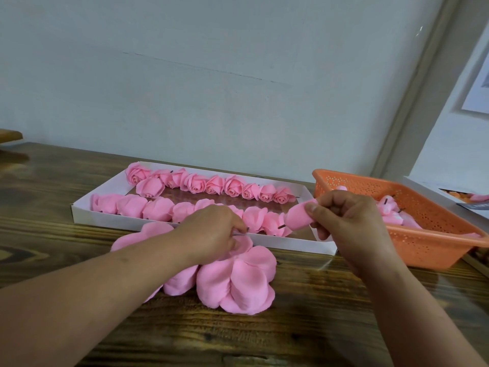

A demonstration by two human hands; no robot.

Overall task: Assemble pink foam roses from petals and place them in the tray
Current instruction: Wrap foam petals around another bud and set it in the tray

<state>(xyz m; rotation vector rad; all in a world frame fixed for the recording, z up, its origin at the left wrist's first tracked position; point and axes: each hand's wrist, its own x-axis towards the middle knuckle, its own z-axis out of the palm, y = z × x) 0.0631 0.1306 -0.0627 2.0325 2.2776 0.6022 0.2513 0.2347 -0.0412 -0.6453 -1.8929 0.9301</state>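
Head view: a white tray (79, 213) lies on a dark wooden table (53, 186), against a pale wall (211, 75). Two rows of pink roses (232, 185) fill it, the far row facing up, the near row (158, 209) lying on its side with short dark stems showing. Just in front of the tray, a heap of loose petals (238, 282) sits on the table.

The left hand (211, 231) rests on the back of the heap, its fingers curled and pinching a thin dark pin (244, 230) at the tray's near edge; its forearm covers the heap's left part. The right hand (349, 223) is raised over the tray's right end, thumb and fingers gripping a pink bud (299, 215) with a dark stem poking out to the left.

To the right, touching the tray's corner, stands an orange perforated basket (436, 247) holding more pink buds (391, 210). Papers (473, 205) lie beyond it, and a sheet (479, 83) hangs on the wall; no writing can be read.
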